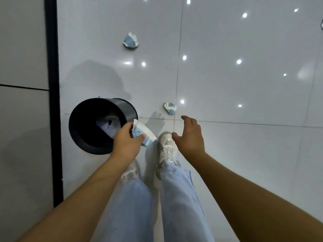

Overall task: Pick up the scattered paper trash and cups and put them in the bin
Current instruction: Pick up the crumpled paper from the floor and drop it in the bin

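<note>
The left hand (126,137) pinches a flattened white-and-blue paper cup (142,132) at the round black plastic bin's (82,137) rim; it looks light, crushable, best held by its edge, while the right hand (189,135) hovers spread, holding nothing

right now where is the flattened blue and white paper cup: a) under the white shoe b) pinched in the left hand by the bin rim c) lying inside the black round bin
b: the left hand pinches the flattened blue and white paper cup beside the black round bin rim, not yet inside.
</note>
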Demonstrator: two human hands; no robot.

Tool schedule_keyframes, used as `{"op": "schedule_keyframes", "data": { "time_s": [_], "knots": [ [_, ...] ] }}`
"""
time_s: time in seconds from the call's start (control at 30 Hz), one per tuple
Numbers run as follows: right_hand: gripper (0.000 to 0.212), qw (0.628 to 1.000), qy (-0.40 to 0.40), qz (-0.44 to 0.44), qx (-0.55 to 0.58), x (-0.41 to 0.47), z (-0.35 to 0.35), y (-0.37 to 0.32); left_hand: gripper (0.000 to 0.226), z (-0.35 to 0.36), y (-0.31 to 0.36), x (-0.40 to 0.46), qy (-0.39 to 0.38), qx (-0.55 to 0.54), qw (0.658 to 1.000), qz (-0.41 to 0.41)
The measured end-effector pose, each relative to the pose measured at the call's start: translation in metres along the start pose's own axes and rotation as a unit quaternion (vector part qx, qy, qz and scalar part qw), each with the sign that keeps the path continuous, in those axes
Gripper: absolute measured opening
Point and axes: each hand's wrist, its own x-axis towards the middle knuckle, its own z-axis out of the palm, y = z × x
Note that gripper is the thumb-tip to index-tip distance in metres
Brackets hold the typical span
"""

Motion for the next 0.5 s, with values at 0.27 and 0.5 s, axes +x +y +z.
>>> {"op": "schedule_keyframes", "data": {
  "time_s": [0.27, 0.5],
  "knots": [
    [0.064, 1.0, -0.007, 0.004, 0.015, 0.103, 0.055, 0.035, 0.024, 0.067, -0.005, 0.09, 0.046, 0.019, 0.998, 0.03],
    [0.065, 1.0, -0.013, -0.008, 0.001, 0.201, 0.131, 0.071, 0.027, 0.122, -0.036, 0.183, 0.131, 0.008, 0.991, 0.029]
  ]
}}
